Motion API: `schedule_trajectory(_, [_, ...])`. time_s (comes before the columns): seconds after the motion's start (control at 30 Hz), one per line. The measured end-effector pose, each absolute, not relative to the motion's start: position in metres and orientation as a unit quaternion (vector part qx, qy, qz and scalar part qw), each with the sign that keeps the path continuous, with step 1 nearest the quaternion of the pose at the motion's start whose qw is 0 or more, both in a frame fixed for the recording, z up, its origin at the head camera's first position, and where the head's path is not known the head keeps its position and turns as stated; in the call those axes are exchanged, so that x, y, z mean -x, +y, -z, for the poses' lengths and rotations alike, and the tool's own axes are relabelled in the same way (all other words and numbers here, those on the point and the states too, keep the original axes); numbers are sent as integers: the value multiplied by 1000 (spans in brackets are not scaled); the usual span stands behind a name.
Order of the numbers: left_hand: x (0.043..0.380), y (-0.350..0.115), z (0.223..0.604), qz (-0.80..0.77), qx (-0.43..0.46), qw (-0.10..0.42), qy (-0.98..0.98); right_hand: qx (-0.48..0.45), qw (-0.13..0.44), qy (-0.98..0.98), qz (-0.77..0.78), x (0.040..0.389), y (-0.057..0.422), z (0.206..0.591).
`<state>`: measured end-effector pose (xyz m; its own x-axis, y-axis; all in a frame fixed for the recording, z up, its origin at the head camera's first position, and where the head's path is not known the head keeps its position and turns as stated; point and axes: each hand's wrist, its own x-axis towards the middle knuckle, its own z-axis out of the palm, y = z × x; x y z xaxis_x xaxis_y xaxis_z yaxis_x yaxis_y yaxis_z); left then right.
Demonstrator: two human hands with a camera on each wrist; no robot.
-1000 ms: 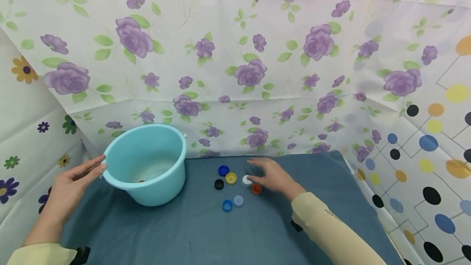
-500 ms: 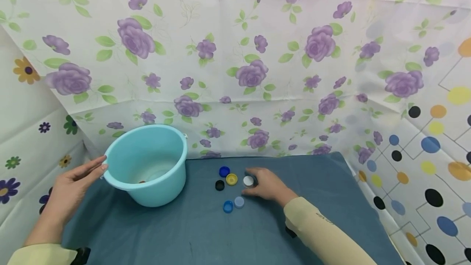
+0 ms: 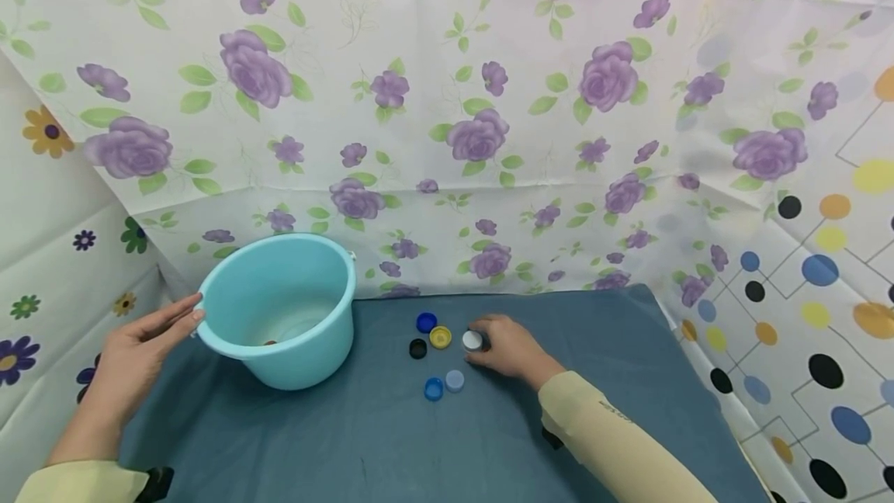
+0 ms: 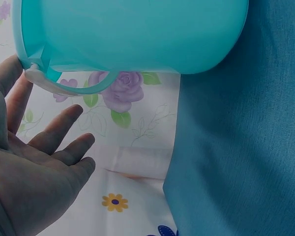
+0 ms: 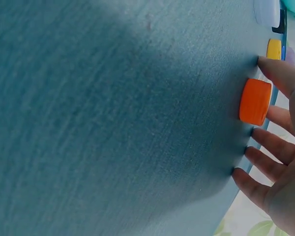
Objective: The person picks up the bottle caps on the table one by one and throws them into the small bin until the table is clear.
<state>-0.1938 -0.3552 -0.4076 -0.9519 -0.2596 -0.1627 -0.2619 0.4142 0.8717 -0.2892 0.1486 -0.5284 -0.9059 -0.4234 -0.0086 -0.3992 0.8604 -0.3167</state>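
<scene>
My left hand (image 3: 136, 352) holds the rim of the light blue bucket (image 3: 307, 363) with thumb and index finger; in the left wrist view its other fingers stand loosely off the wall, below the handle (image 4: 96, 90). Over on the right, my right hand (image 3: 513, 348) has thumb and index finger curled round a white bottle cap (image 3: 472, 341). An orange bottle cap (image 5: 255, 102) stands beside those fingers in the right wrist view; in the head view the hand hides it. Left of the hand lie a yellow cap (image 3: 440, 337), a dark blue cap (image 3: 427, 322) and a black cap (image 3: 418, 348).
Nearer the front lie a blue cap (image 3: 434, 389) and a pale lavender cap (image 3: 455, 380). A small brownish piece (image 3: 270, 343) shows inside the bucket. Blue-grey cloth (image 3: 363, 441) covers the table, with a flowered sheet (image 3: 433, 138) hanging behind it.
My right hand has come down from above the orange cap to the white cap, and its thumb and index finger have drawn closer together round it. The left hand and bucket stay put.
</scene>
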Motion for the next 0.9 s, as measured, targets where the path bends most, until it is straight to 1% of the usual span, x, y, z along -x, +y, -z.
schedule_trajectory(0.53, [194, -356, 410, -519, 162, -8, 839, 195, 28, 968, 154, 293, 148, 529])
schedule_trajectory(0.9, [193, -355, 409, -511, 158, -11, 845, 167, 58, 969, 173, 294, 151, 526])
